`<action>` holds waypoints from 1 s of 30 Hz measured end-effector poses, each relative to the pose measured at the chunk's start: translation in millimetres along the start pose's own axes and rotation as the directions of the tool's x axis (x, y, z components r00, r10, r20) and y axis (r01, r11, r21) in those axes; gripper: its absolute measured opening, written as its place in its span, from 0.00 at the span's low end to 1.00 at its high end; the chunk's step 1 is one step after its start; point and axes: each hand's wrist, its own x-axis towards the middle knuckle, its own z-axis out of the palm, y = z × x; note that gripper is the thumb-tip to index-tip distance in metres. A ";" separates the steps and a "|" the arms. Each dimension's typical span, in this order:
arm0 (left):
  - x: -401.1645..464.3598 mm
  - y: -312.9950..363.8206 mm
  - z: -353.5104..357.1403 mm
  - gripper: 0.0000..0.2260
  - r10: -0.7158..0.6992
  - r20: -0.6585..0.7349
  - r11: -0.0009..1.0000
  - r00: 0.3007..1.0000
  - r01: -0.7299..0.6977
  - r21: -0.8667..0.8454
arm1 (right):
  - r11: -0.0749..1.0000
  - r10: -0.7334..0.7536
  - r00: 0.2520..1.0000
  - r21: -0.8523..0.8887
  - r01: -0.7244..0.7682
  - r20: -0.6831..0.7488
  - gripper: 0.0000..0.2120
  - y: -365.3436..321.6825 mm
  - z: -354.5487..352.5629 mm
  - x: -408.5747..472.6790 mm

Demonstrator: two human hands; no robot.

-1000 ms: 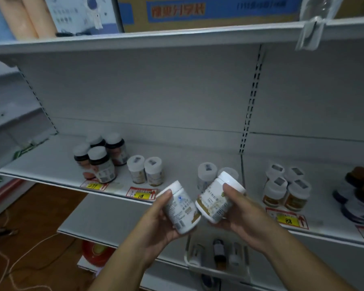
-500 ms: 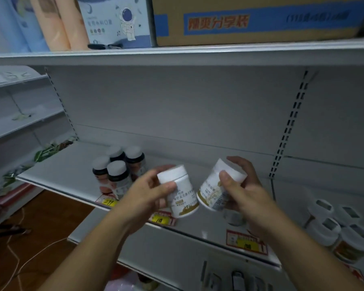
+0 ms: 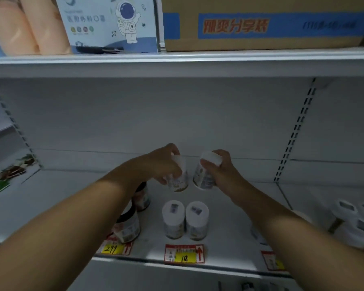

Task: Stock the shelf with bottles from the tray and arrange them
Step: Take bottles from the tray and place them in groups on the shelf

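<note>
White-capped bottles are held one in each hand above the rear of the shelf (image 3: pixel 229 208). The left hand (image 3: pixel 162 162) is wrapped around the left bottle (image 3: pixel 178 181), fingers clamped on its cap and upper body, the labelled lower part showing below the palm. The right hand (image 3: pixel 221 171) is closed on the right bottle (image 3: pixel 202 177), thumb laid across the front of the cap and fingers curled behind it. Both bottles are tilted slightly, their bases just above the shelf floor; whether either base touches it cannot be told. The two are held just beside each other, a narrow gap between them.

Nearer the shelf edge a pair (image 3: pixel 184 220) of white-capped bottles is stood upright side by side, touching, behind the tag (image 3: pixel 184 254) marked 18. To the left, dark-capped jars (image 3: pixel 127 226) are partly hidden by the left forearm, above a tag marked 299. More white bottles (image 3: pixel 353 223) are seen at the far right, blurred. On the upper shelf a carton (image 3: pixel 265 24) and a box (image 3: pixel 111 24) printed with an astronaut are set side by side
</note>
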 end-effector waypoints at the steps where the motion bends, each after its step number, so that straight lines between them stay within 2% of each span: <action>1: 7.8 -2.9 2.3 0.20 -0.010 0.027 0.999 1.000 0.009 0.031 | 0.999 0.043 0.999 0.031 -0.044 0.020 0.18 4.4 3.4 4.2; 4: 25.2 -9.0 12.0 0.19 -0.036 0.145 0.995 0.989 0.022 0.100 | 0.992 0.122 0.988 0.017 -0.125 0.092 0.19 17.8 9.5 9.6; 7: 33.6 -12.3 23.7 0.18 -0.121 0.267 0.975 0.956 0.064 0.215 | 0.980 0.200 0.971 -0.016 -0.200 0.132 0.18 32.8 11.7 7.7; 10: 39.0 -17.0 35.4 0.15 -0.142 0.348 0.945 0.927 0.023 0.325 | 0.965 0.262 0.950 -0.040 -0.259 0.168 0.18 41.3 13.5 3.6; 14: 44.3 -23.4 44.9 0.03 -0.137 0.310 0.933 0.941 0.017 0.360 | 0.956 0.294 0.940 -0.069 -0.286 0.171 0.18 48.4 17.9 -0.8; 18: 49.3 -29.8 47.6 0.05 -0.150 0.304 0.977 0.941 0.094 0.190 | 0.955 0.294 0.941 -0.103 -0.280 0.166 0.10 54.9 17.3 -3.6; 20: 49.4 -31.5 49.7 0.04 -0.185 0.284 0.976 0.941 0.144 0.161 | 0.949 0.294 0.945 -0.161 -0.271 0.144 0.12 56.1 18.3 -4.2; 22: 50.1 -32.1 50.1 0.03 -0.186 0.257 0.968 0.948 0.132 0.211 | 0.926 0.309 0.940 -0.270 -0.264 0.142 0.18 55.2 18.1 -3.7; 24: 53.1 -31.8 49.6 0.08 -0.102 0.232 0.974 0.967 0.049 0.222 | 0.902 0.288 0.943 -0.380 -0.208 0.167 0.24 50.0 13.5 -4.4; 26: 54.3 -27.7 47.2 0.27 -0.042 0.173 0.949 0.984 -0.014 0.314 | 0.855 0.150 0.968 -0.518 -0.025 0.201 0.27 38.5 2.5 -6.2; 27: 51.9 -22.5 46.8 0.34 -0.008 0.130 0.919 0.991 -0.044 0.393 | 0.798 0.056 0.974 -0.596 0.090 0.222 0.28 31.6 -5.4 -7.1; 28: 49.8 -17.2 47.3 0.35 0.041 0.081 0.875 0.996 -0.075 0.478 | 0.713 -0.028 0.967 -0.673 0.195 0.252 0.28 24.3 -14.7 -7.7; 30: 41.7 -3.5 48.4 0.31 0.144 -0.015 0.765 0.990 -0.102 0.635 | 0.468 -0.119 0.938 -0.815 0.341 0.324 0.29 8.6 -36.1 -9.1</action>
